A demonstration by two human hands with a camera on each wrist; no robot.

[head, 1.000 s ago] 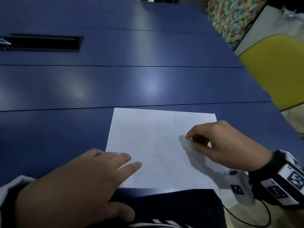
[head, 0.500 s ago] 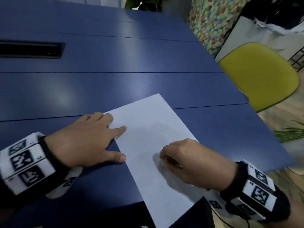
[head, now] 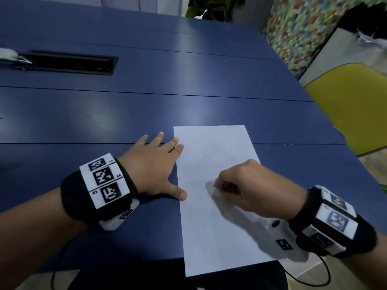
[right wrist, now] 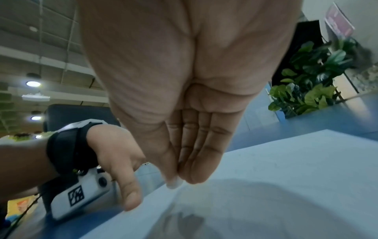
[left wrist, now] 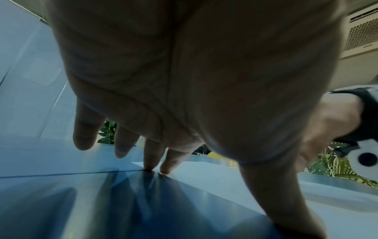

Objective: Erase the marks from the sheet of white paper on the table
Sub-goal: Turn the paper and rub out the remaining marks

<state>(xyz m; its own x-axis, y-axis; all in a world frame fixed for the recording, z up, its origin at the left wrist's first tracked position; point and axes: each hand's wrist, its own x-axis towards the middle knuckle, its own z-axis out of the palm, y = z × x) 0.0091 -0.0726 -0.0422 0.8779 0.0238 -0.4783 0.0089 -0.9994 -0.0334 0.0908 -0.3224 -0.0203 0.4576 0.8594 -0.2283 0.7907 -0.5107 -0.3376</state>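
A: Where is the sheet of white paper?

B: It lies flat on the blue table. Its near end sticks out past the table's near edge.

A: What is the left hand doing?

B: It lies flat on the table, right at the paper's left edge. Its fingers are straight and spread. Two fingertips touch the paper's edge, and the thumb tip touches the edge closer to the person.

A: And the right hand?

B: It is over the middle of the paper. Its fingers are bunched tight with the thumb. They pinch a small white eraser, and only its tip pokes out. The eraser is right down by the paper, but I cannot tell if it touches.

A: Are there marks?

B: Only very faint grey ones near the paper's far end. They are too pale to read.

A: What else is near the paper?

B: A yellow chair stands past the table's right side. A long black slot sits in the table, far off to the paper's left.
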